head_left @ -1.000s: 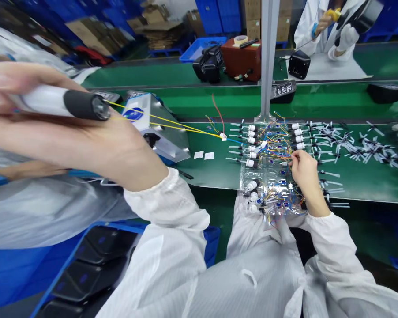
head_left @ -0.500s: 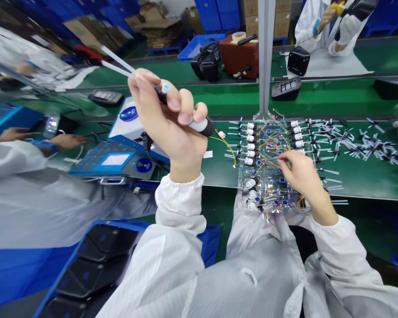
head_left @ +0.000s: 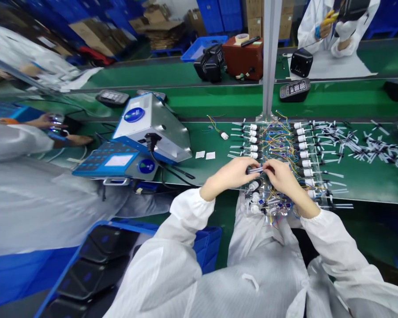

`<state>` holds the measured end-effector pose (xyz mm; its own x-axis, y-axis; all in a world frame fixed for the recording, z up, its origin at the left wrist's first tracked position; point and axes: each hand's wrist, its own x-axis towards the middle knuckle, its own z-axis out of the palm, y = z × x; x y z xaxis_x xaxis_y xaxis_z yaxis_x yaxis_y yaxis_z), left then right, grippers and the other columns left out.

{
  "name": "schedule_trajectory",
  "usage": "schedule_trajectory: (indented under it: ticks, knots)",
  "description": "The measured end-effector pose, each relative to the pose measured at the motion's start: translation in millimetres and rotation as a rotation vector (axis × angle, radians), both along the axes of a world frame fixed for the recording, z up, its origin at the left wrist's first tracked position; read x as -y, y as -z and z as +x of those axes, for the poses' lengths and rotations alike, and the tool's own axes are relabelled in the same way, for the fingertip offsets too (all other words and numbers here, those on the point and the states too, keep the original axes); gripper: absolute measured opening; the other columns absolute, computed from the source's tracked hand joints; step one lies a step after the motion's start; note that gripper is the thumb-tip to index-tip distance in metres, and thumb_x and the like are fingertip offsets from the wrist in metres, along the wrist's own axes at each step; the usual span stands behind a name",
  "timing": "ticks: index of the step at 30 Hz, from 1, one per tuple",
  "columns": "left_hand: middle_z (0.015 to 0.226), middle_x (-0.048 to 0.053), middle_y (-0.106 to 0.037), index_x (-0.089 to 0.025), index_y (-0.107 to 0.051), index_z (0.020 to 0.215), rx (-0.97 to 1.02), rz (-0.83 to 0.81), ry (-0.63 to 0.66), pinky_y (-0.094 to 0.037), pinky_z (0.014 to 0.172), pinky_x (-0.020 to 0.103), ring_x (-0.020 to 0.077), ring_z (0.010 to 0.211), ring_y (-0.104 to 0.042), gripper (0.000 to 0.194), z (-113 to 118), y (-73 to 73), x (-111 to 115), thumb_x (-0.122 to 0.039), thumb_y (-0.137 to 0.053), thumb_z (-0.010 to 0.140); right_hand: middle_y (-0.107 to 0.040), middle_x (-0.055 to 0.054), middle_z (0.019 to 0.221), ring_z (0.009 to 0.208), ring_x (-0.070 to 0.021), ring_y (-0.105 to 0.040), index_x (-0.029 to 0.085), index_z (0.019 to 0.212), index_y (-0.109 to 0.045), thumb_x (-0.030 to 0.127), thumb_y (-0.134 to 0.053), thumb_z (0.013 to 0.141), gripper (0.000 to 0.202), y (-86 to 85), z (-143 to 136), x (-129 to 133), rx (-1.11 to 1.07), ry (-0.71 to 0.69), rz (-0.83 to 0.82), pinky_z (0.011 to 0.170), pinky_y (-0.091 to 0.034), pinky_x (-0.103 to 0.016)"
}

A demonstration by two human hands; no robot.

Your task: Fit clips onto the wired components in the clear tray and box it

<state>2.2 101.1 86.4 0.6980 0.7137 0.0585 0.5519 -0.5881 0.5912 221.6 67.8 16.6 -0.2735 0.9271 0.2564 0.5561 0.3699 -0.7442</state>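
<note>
My left hand is closed on a small white-and-black cylindrical part with pale strips, mostly hidden by its fingers. The strips point right, toward my right hand. My right hand has its thumb and fingers pinched together at the strip ends; what lies between them is too small to make out. Beneath both hands is a clear plastic tray with rows of white cylinders with black ends, small blue boards and thin coloured wires. White strips stick out on both sides of it.
A pile of white strips with black pieces lies to the right. One loose white cylinder with wires and paper slips lie left. Blue-and-silver machines stand further left, beside a co-worker's sleeve. A metal post rises behind the tray.
My left hand has come down and right from its raised position, bringing the cylindrical part over the tray. My right hand has shifted slightly left and now meets the strips.
</note>
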Motion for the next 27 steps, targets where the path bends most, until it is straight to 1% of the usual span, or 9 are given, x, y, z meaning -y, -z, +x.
schedule_trajectory:
  ticks: [2, 4, 6, 9, 11, 16, 19, 22, 27]
  knots:
    - [0.119, 0.011, -0.077, -0.018, -0.073, 0.122, 0.003, -0.014, -0.027, -0.054, 0.099, 0.037, 0.0261, 0.11, -0.072, 0.032, 5.1, 23.6, 2.4, -0.033, -0.069, 0.095, -0.071, -0.003, 0.093, 0.087, -0.0197, -0.066, 0.022, 0.095, -0.065, 0.018, -0.06, 0.094, 0.007, -2.3, 2.0, -0.4, -0.153, 0.007, -0.044, 0.084, -0.051, -0.034]
    - [0.122, 0.012, -0.076, -0.018, -0.073, 0.126, 0.057, -0.023, -0.046, -0.053, 0.102, 0.039, 0.0267, 0.113, -0.071, 0.035, 7.8, 36.0, 4.0, -0.036, -0.069, 0.096, -0.07, -0.002, 0.091, 0.085, -0.019, -0.067, 0.022, 0.095, -0.064, 0.023, -0.063, 0.091, 0.003, -2.1, 2.7, -1.4, -0.294, 0.02, -0.11, 0.083, -0.052, -0.035]
    - [0.122, 0.011, -0.077, -0.018, -0.074, 0.125, 0.133, -0.075, -0.069, -0.052, 0.102, 0.039, 0.0264, 0.113, -0.071, 0.035, 8.5, 39.9, 4.2, -0.038, -0.069, 0.096, -0.068, -0.002, 0.091, 0.085, -0.0183, -0.066, 0.022, 0.094, -0.062, 0.027, -0.065, 0.089, 0.008, -0.2, 3.0, -2.7, -0.412, 0.029, -0.174, 0.083, -0.054, -0.035]
    - [0.121, 0.009, -0.078, -0.019, -0.076, 0.12, 0.275, -0.255, -0.13, -0.052, 0.103, 0.037, 0.0249, 0.113, -0.072, 0.032, 9.0, 41.4, 3.1, -0.039, -0.07, 0.095, -0.066, -0.002, 0.092, 0.085, -0.0171, -0.066, 0.022, 0.093, -0.06, 0.028, -0.068, 0.083, 0.014, 2.2, 2.8, -4.5, -0.525, 0.052, -0.244, 0.084, -0.055, -0.034]
    - [0.122, 0.009, -0.078, -0.018, -0.077, 0.118, 0.365, -0.337, -0.181, -0.052, 0.104, 0.036, 0.0247, 0.114, -0.072, 0.031, 10.7, 44.7, 3.1, -0.036, -0.071, 0.094, -0.065, -0.001, 0.091, 0.085, -0.0162, -0.065, 0.022, 0.093, -0.058, 0.027, -0.069, 0.08, 0.017, 2.3, 1.9, -5.1, -0.581, 0.051, -0.28, 0.084, -0.055, -0.033]
    - [0.113, 0.011, -0.079, -0.016, -0.079, 0.108, 0.456, -0.363, -0.285, -0.055, 0.099, 0.036, 0.0254, 0.107, -0.074, 0.029, 17.7, 57.1, 7.4, -0.034, -0.079, 0.085, -0.062, 0.0, 0.09, 0.078, -0.0146, -0.064, 0.022, 0.092, -0.055, 0.028, -0.07, 0.076, 0.023, 0.7, 0.4, -4.3, -0.703, 0.024, -0.366, 0.075, -0.056, -0.031]
    - [0.114, 0.012, -0.079, -0.015, -0.078, 0.112, 0.514, -0.421, -0.308, -0.057, 0.097, 0.036, 0.025, 0.105, -0.074, 0.034, 19.0, 58.3, 8.6, -0.033, -0.081, 0.082, -0.064, 0.0, 0.089, 0.076, -0.0147, -0.065, 0.022, 0.092, -0.056, 0.026, -0.071, 0.074, 0.024, 0.7, 3.0, -4.6, -0.726, 0.053, -0.376, 0.072, -0.055, -0.03]
    - [0.107, 0.011, -0.08, -0.014, -0.075, 0.116, 0.543, -0.478, -0.353, -0.058, 0.091, 0.034, 0.0233, 0.098, -0.074, 0.039, 17.6, 52.7, 8.3, -0.031, -0.08, 0.081, -0.067, -0.001, 0.088, 0.079, -0.0161, -0.066, 0.021, 0.089, -0.061, 0.024, -0.069, 0.073, 0.019, 1.1, 7.4, -6.1, -0.699, 0.09, -0.336, 0.073, -0.053, -0.029]
    - [0.099, 0.008, -0.079, -0.014, -0.076, 0.11, 0.499, -0.464, -0.403, -0.056, 0.076, 0.03, 0.0196, 0.084, -0.071, 0.036, 14.5, 42.8, 8.9, -0.036, -0.079, 0.082, -0.069, -0.002, 0.085, 0.078, -0.017, -0.065, 0.02, 0.087, -0.067, 0.02, -0.062, 0.074, 0.014, 1.9, 12.0, -7.4, -0.557, 0.124, -0.227, 0.077, -0.051, -0.032]
